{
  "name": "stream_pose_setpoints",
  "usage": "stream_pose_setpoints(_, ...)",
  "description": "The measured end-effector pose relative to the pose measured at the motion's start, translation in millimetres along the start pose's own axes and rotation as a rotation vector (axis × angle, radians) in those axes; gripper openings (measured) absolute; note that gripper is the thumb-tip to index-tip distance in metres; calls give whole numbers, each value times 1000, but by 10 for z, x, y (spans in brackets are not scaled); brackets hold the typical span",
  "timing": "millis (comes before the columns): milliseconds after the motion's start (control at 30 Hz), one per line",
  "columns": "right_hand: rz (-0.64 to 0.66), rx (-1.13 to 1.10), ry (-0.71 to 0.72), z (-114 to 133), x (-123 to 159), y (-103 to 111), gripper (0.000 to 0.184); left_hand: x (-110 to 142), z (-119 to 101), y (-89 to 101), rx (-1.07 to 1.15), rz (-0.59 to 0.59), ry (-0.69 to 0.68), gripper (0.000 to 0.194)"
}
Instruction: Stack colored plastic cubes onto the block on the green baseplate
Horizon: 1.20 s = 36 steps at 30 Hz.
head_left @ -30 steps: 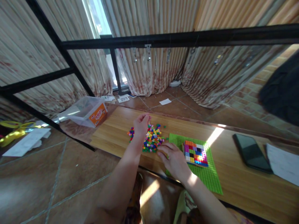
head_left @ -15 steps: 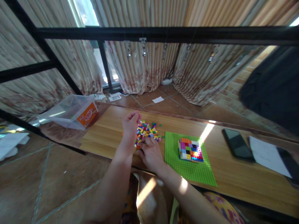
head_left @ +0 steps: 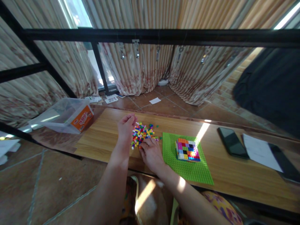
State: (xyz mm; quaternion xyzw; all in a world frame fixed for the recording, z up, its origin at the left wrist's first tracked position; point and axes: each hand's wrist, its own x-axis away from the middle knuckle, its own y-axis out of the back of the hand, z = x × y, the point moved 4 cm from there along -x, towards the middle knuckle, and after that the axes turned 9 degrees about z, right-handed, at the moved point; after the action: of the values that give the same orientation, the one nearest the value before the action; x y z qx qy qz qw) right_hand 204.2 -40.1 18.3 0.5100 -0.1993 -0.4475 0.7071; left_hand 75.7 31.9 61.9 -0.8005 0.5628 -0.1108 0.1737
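Observation:
A pile of small coloured bricks point(head_left: 143, 132) lies on the wooden table point(head_left: 110, 137). My left hand point(head_left: 126, 128) rests at the pile's left edge, fingers curled together over the bricks. At the pile's near edge lies my right hand point(head_left: 151, 153), with its fingertips in the bricks; what they hold is hidden. To the right, a green baseplate point(head_left: 187, 168) carries a square block of many-coloured bricks point(head_left: 187, 150).
A clear plastic box with an orange label point(head_left: 67, 116) stands at the table's left end. A black phone point(head_left: 231, 142), a white paper point(head_left: 260, 151) and another dark device point(head_left: 286, 164) lie at the right. A black metal frame point(head_left: 150, 34) crosses above.
My right hand has moved left from the baseplate's edge to the pile's near side. My left hand stays at the pile. The view has shifted a little.

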Motion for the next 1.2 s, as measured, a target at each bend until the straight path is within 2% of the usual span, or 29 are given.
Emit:
stream_pose_setpoints(300,-29,9,-82,-173,23,189,16,-50,-107,164,-5,-19,-21,20)
stream_pose_setpoints(433,-36,60,-156,-323,43,271,16,-97,-97,266,-254,75,37,19)
stream_pose_setpoints(500,-28,83,-198,-385,53,295,17,-100,-81,278,-473,218,53,16)
stream_pose_setpoints(633,-26,110,-249,-439,67,316,18,37,15,207,-877,707,171,11)
stream_pose_setpoints(700,-38,104,-251,-434,68,313,19,134,40,190,-1086,848,197,13)
stream_pose_setpoints(800,-47,62,-228,-411,61,289,19,232,33,194,-1408,838,141,19)
stream_pose_setpoints(900,-54,9,-210,-406,58,269,18,311,47,197,-1597,780,80,25)
stream_pose_setpoints(1033,-99,-54,-199,-441,63,306,17,391,104,175,-1658,734,13,22)
stream_pose_setpoints(1200,-180,-188,-236,-513,70,413,21,414,107,135,-1615,750,-67,10)
